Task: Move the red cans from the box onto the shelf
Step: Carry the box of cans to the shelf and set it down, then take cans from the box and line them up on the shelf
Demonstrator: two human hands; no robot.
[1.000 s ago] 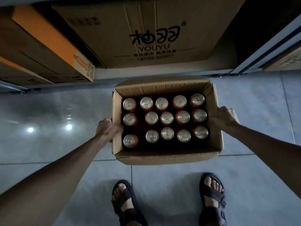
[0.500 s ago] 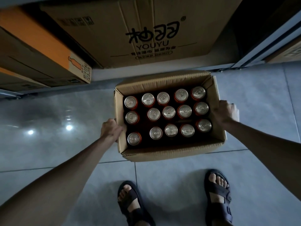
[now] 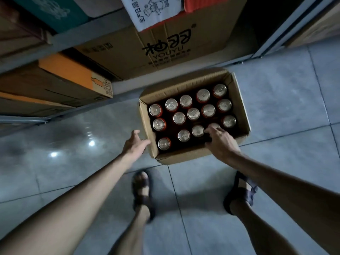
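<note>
An open cardboard box (image 3: 241, 100) stands on the tiled floor and holds several red cans (image 3: 179, 118) with silver tops, upright in three rows. My right hand (image 3: 219, 142) reaches over the box's near wall, and its fingers and thumb curl around a front-row red can (image 3: 214, 124), which stands in its place. Beside the box's left wall is my left hand (image 3: 135, 145), with its fingers spread, their tips at the cardboard and nothing held. The grey metal shelf (image 3: 86, 32) rises just behind the box.
The shelf's lower level carries a large brown YOUYU carton (image 3: 165, 48) and an orange-and-brown carton (image 3: 73, 78). Green, white and red cartons sit on the level above. A second rack (image 3: 287, 28) stands at the right. My sandalled feet (image 3: 142, 192) are on the floor near the box.
Both hands have let go of the box's sides. My right hand has moved into the box onto a front-row can. The view has tilted up, so more of the shelf shows.
</note>
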